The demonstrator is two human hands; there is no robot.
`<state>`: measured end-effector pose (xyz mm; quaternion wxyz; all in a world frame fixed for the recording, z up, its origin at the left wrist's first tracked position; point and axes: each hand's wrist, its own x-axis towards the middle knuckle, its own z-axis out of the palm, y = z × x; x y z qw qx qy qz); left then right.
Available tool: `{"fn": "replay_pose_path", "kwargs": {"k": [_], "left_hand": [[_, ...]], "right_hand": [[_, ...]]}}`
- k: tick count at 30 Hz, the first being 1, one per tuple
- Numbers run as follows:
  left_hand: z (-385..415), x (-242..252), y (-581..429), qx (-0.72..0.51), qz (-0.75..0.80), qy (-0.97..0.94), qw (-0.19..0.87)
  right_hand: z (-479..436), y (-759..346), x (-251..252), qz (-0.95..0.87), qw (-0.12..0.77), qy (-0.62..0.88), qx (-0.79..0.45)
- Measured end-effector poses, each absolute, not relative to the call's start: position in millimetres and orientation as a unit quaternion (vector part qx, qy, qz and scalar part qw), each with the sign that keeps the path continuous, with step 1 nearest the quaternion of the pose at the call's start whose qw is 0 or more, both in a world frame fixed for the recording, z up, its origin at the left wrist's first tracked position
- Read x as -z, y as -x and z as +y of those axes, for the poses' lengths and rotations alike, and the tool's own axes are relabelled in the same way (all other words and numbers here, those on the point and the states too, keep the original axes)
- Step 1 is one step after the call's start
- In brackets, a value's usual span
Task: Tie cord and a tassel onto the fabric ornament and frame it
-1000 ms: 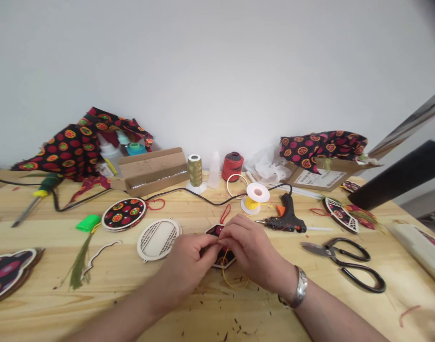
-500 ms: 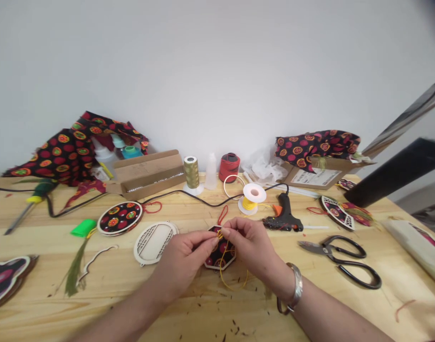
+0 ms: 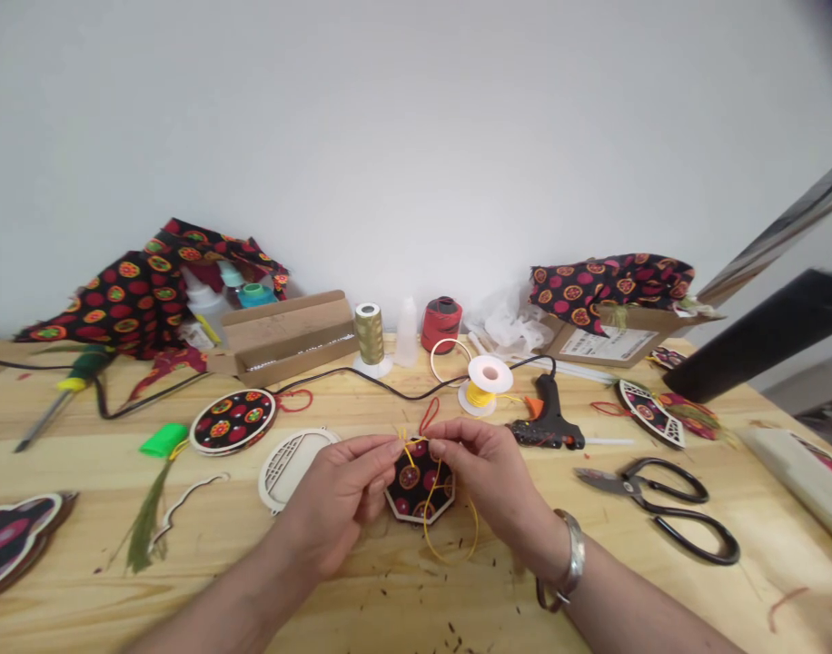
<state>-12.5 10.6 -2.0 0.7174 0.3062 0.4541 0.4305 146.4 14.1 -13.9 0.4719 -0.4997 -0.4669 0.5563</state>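
Note:
Yellow cord (image 3: 426,522) is pinched between the fingertips of my left hand (image 3: 351,481) and my right hand (image 3: 488,468). A short stretch of it runs between the two hands, and a long loop hangs below toward the table. Beneath my fingers lies an octagonal ornament (image 3: 422,490) with dark patterned fabric and a pale wooden rim. A red cord loop (image 3: 430,413) shows at its top. Partly behind my left hand is a round pale wooden frame (image 3: 280,481) with lattice cut-outs.
A spool of yellow cord (image 3: 484,377) and a black glue gun (image 3: 547,418) sit beyond my right hand. Black-handled scissors (image 3: 668,500) lie right. On the left are a round fabric ornament (image 3: 232,422), a green tassel (image 3: 149,518) and a screwdriver (image 3: 68,391).
My fingertips have drawn slightly apart, stretching the yellow cord between them. More of the octagonal ornament now shows. The view has shifted slightly.

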Motion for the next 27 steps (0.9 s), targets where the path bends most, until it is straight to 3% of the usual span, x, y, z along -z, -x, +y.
{"fn": "replay_pose_path", "kwargs": {"k": [4,8,27], "left_hand": [[10.4,4.5,14.4,-0.420,0.431,-0.283,0.747],[8.3,5.7,13.1,-0.410,0.415,-0.269,0.766],[4.6,3.0,6.7,-0.392,0.431,-0.323,0.746]], "right_hand": [[11.3,-146.6,12.3,-0.634,0.506,0.479,-0.334],[7.8,-146.8,9.2,-0.718,0.493,0.436,-0.224],[6.6,-144.4,8.3,-0.694,0.534,0.437,-0.205]]}}
